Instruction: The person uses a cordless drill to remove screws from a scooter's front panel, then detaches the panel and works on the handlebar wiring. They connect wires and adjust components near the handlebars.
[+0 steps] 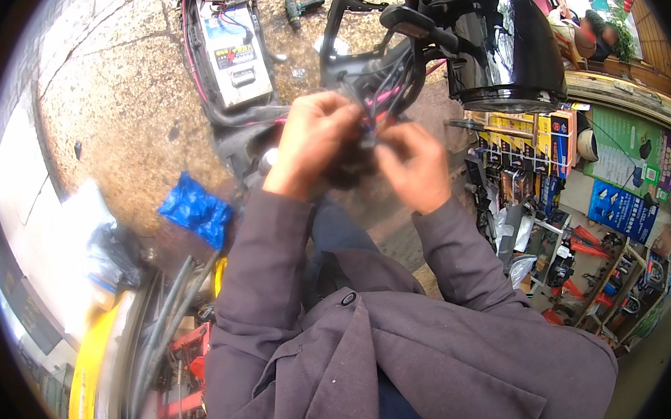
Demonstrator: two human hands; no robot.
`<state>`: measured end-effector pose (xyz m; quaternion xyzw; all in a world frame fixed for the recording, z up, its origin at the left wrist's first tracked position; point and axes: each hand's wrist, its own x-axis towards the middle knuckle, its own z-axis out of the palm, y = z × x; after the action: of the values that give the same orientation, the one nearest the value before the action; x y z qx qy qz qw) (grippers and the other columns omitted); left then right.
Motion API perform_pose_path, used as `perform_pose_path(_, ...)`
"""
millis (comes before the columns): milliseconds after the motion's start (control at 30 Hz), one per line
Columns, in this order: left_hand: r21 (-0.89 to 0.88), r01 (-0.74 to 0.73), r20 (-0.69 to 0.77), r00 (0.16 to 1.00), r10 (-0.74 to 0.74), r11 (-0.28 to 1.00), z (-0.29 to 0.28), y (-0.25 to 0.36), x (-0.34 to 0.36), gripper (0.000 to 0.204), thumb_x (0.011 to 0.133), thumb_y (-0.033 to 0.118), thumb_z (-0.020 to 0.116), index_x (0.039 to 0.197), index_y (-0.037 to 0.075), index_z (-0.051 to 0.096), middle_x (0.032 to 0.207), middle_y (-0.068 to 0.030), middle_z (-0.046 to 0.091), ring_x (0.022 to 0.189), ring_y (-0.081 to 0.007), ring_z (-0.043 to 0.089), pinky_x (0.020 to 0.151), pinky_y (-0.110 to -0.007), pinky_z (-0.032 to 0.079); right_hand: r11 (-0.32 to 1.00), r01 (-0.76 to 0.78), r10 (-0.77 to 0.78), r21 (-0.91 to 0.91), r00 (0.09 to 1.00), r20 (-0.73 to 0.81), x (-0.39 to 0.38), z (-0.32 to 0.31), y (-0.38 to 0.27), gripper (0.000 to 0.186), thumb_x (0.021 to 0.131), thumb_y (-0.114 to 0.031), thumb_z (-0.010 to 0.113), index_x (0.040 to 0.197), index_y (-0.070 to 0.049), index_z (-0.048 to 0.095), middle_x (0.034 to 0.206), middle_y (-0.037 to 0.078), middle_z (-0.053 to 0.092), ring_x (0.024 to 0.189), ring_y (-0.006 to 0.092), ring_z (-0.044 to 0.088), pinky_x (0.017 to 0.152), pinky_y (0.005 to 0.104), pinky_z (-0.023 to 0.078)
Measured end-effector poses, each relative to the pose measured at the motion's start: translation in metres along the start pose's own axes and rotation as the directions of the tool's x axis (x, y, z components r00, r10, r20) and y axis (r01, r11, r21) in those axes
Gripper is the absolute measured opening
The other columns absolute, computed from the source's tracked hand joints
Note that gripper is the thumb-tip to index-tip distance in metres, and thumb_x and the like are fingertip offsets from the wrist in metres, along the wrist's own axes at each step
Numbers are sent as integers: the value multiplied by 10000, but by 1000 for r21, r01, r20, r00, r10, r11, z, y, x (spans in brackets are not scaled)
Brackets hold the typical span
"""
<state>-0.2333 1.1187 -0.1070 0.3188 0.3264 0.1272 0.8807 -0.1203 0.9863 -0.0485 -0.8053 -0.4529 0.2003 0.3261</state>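
My left hand (312, 138) is closed in a pinch at a bundle of black and pink wires (386, 91) that hangs from the front of a scooter. Facing it on the other side of the bundle, my right hand (417, 162) has its thumb and fingers drawn together by the lower wire ends. Motion blurs both sets of fingertips, and what the right one pinches cannot be made out. Above the hands are the scooter's black frame (333, 37) and a brake-lever-like black part (416, 24). A white battery box (238, 54) sits in the scooter's floor well.
A cordless drill (304, 10) lies on the stone ground beyond the scooter. Blue plastic (196, 210) and bagged items (111, 246) lie at left, near grey pipes (162, 327). A glossy black scooter panel (505, 38) rises at right, above crowded boxes (531, 144) and tools. People sit far right.
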Motion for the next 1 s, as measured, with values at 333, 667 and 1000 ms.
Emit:
perform_pose_path(333,539,-286,-15,937,349,792,3,-9,-3,59,893,47,689,886,-10,679,777,9,636,679,-38,525,594,-222,430,966,-118,106,228,992,65,6,6,4,132,812,56,666,936,31,626,859,80,626,766,159,639,692,285,520)
perform_pose_path(667,640,-362,101,914,392,678,-7,-3,-6,98,841,29,733,921,-23,708,771,-9,662,691,-58,563,613,-238,468,895,-141,146,423,989,22,14,19,9,114,864,43,667,965,17,620,860,39,645,757,86,611,683,251,514)
perform_pose_path(1000,513,-256,18,957,288,819,-5,0,-6,26,870,12,701,882,-5,686,769,-9,668,663,-59,578,597,-228,475,947,-59,72,314,997,-30,20,21,12,82,850,29,672,920,9,635,888,86,651,781,166,635,702,297,518)
